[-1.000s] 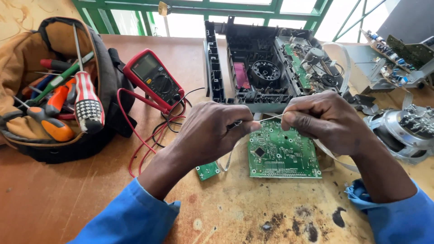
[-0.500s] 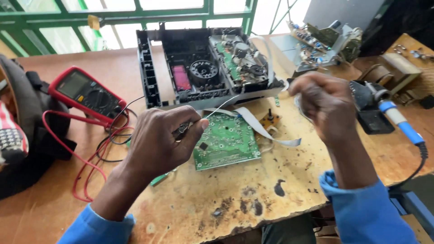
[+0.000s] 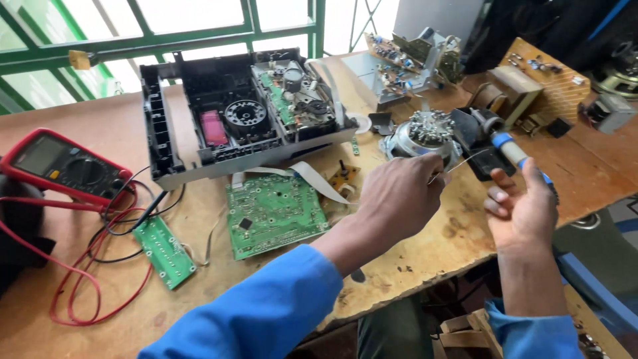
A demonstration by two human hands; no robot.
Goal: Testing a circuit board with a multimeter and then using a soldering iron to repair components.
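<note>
A person's left hand (image 3: 399, 193) pinches a thin solder wire (image 3: 465, 161) above the worn counter (image 3: 425, 246), while the right hand (image 3: 522, 209) curls loosely around a blue-handled soldering iron (image 3: 508, 147). The green circuit board (image 3: 274, 214) lies apart beside the opened player (image 3: 246, 113), apparently not yet soldered.

Red multimeter (image 3: 63, 166) far left, grey rect. screen (image 3: 38, 155), blank.
</note>
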